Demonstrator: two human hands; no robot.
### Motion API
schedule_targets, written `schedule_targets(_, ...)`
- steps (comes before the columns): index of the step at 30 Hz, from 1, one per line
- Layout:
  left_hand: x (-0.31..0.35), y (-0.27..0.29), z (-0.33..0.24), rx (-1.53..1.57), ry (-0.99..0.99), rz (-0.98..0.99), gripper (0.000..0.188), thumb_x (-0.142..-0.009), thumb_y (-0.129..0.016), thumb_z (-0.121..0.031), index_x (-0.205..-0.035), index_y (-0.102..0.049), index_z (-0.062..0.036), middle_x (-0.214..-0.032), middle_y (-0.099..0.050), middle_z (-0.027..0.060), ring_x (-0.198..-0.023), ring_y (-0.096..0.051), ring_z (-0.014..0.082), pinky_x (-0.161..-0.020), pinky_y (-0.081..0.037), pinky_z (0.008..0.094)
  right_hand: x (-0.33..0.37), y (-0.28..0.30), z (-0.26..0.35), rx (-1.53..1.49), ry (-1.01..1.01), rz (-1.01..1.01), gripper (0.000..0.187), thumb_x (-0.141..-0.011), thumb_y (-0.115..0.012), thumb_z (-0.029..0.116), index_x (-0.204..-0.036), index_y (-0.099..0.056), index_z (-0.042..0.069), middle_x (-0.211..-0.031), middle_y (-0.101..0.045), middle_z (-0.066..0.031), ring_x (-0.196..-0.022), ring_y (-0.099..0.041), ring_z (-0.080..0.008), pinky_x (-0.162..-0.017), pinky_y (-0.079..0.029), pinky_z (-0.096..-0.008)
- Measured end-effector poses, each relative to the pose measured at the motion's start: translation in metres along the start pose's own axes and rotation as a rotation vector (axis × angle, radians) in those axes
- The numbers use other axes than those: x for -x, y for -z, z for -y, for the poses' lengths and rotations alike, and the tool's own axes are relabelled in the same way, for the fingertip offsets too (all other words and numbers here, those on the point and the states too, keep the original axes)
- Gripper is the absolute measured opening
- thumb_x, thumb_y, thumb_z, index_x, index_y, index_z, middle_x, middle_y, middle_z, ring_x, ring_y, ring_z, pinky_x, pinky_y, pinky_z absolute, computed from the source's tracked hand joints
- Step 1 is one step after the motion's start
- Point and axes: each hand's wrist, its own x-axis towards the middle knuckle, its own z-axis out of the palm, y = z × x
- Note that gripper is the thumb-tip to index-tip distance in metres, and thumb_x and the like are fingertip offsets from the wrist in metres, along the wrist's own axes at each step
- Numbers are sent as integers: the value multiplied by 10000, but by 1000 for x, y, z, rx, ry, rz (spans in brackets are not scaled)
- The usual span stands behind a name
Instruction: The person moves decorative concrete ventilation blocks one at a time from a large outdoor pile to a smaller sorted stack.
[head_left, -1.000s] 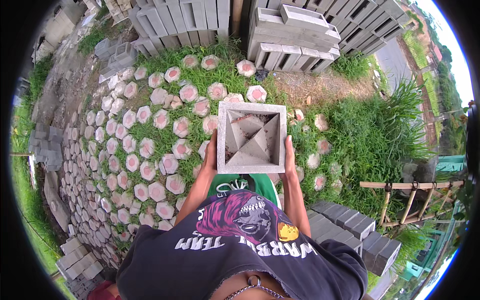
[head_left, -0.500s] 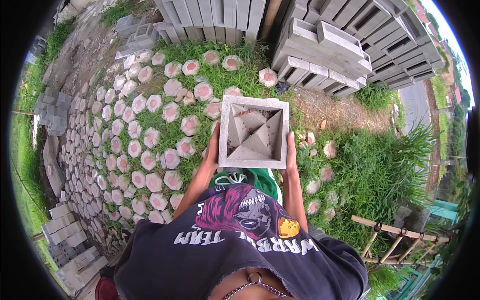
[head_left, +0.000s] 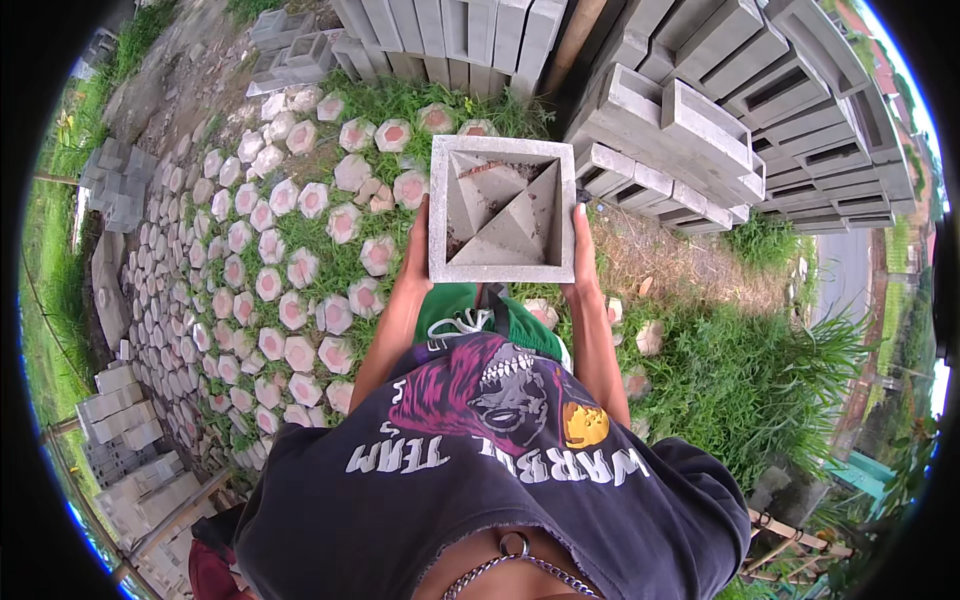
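Between my two hands is a square grey concrete ventilation block (head_left: 502, 272), its recessed face turned up toward me. Slanted triangular faces and a diagonal ridge show inside it, with dirt and a reddish-brown bit in the hollow. My left hand (head_left: 417, 255) presses on the block's left side. On the right side my right hand (head_left: 583, 255) grips it, the thumb lying along the edge. The fingers beneath the block are hidden. It is held out in front of my green shorts, off the ground.
Tall stacks of concrete blocks (head_left: 690, 125) stand ahead to the right, with more upright blocks (head_left: 430, 35) straight ahead. Hexagonal pavers (head_left: 300, 265) spread over grass on the left. More block piles (head_left: 125, 415) line the far left. A bamboo frame (head_left: 800, 540) is at lower right.
The block and both hands have moved farther out and up in the view. The surroundings have shifted slightly as my head turned; both hands keep their hold.
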Motion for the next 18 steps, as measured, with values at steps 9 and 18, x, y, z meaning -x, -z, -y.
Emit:
schedule_targets(9,-76,12,-45,135,8,-66,629,-961,-388,-504,-1388,-396,-44,-1334,-495,173,-1155,-534,324,-959,-460,444,-98,-33,31,37,-113,61,763,-918,-442,580,-1417,-340,12,-1411,-408,-177,-1265,-437,-280,-1067,-332,-388)
schedule_targets(18,-173,35,-120,233,-117,-61,656,-945,-398,-534,-1412,-374,-74,-1373,-459,168,-1217,-486,342,-1022,-404,471,-223,-111,78,110,-188,190,775,-897,-486,580,-1410,-350,16,-1416,-389,-179,-1279,-406,-296,-1074,-319,-402)
